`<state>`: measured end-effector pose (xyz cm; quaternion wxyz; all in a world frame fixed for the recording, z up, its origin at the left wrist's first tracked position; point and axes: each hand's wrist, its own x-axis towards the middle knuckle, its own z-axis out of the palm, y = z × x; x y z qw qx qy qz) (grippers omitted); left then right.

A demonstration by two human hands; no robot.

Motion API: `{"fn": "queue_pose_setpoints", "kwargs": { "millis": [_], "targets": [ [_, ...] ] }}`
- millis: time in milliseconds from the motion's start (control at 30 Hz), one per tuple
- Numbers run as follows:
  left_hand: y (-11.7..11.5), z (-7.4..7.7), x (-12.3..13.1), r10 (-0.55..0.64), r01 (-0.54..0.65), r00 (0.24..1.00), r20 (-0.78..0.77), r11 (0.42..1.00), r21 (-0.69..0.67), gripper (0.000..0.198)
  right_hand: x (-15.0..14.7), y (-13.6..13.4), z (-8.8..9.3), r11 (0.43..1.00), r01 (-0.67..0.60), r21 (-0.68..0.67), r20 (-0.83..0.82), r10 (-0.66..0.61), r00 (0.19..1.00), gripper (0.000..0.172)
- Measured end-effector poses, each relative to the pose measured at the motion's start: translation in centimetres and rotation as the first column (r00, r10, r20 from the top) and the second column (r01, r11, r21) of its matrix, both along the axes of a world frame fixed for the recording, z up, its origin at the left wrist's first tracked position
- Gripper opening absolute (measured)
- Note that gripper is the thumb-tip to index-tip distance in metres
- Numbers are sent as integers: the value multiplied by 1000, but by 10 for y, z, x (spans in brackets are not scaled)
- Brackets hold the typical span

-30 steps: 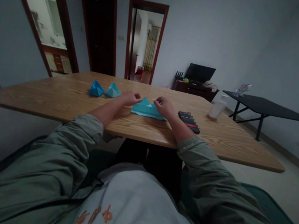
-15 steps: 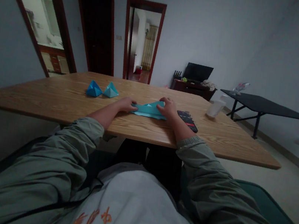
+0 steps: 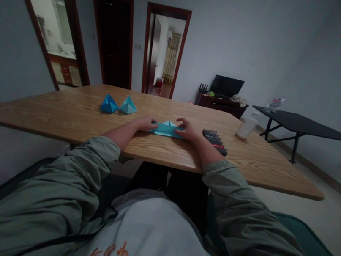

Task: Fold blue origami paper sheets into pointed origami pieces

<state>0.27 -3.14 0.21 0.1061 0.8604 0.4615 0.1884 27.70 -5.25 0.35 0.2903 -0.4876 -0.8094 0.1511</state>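
A light-blue sheet of folded paper (image 3: 166,130) lies on the wooden table in front of me, with a small pale peak showing along its far edge. My left hand (image 3: 146,123) grips its left end, thumb and fingers closed on it. At the right end, my right hand (image 3: 187,129) holds the paper with the thumb on top and the fingers curled over its far side. Back and to the left stand two folded paper shapes, a darker blue one (image 3: 109,104) and a lighter blue one (image 3: 128,105).
Right of my right hand lies a black phone (image 3: 215,142) with a lit screen. A translucent bottle (image 3: 247,126) stands farther right on the wooden table (image 3: 167,151). Beyond it are a black table (image 3: 305,124) and a television (image 3: 227,87) on a dark cabinet.
The raised right part of the paper's far edge has come down, and my right hand has lowered with it. My left hand keeps its hold. The whole view has shifted slightly.
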Motion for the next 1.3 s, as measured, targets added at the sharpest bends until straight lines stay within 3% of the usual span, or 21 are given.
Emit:
{"fn": "queue_pose_setpoints", "kwargs": {
  "millis": [133,300,800,1033,1300],
  "targets": [
    [-1,0,4,15,-15,1000,-15,1000,-21,35,-2,-6,2,999,36,-2,204,-35,978,37],
    [1,0,9,-13,14,1000,-28,999,37,40,-1,-1,1,996,93,4,227,-91,970,34],
    [-1,-2,1,135,-154,966,218,986,71,42,5,10,-1,989,145,-2,87,-145,986,39],
    [2,0,-5,101,-106,981,163,994,25,36,9,18,-9,993,106,-56,-21,-107,994,40],
    [7,-3,-7,106,-108,983,149,994,8,32,10,25,-14,983,170,-65,-111,-176,978,39]
  ]
}}
